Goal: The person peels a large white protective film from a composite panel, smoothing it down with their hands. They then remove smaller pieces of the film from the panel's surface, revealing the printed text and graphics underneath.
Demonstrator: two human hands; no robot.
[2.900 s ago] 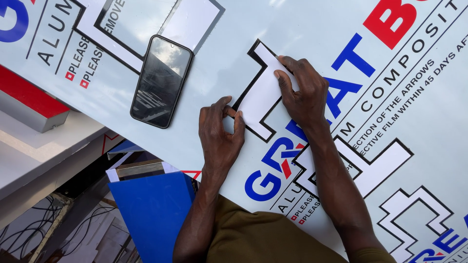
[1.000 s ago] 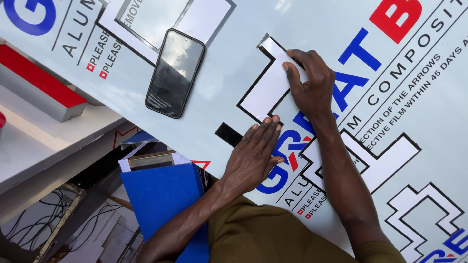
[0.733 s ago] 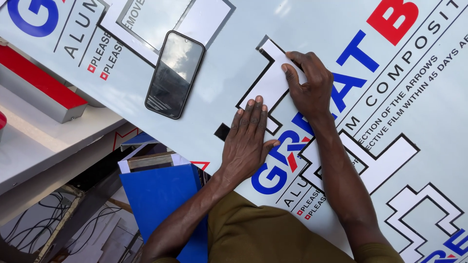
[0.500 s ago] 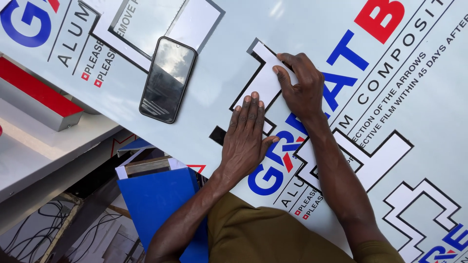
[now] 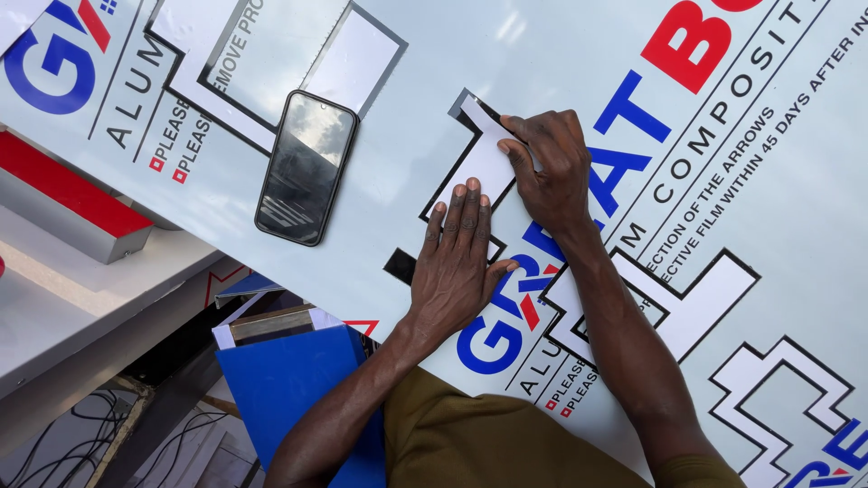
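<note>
Your left hand [image 5: 461, 262] lies open and flat on the thin, floppy paper cutout [image 5: 479, 167] while your right hand [image 5: 551, 167] pinches its upper edge, near the panel's [image 5: 542, 45] near edge.

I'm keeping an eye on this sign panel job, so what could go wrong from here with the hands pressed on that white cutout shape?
The white cutout shape may slip off its black outline, since only the left hand and right hand pin it flat. The phone lies loose on the panel near its lower edge; a nudge might send it sliding off.
</note>
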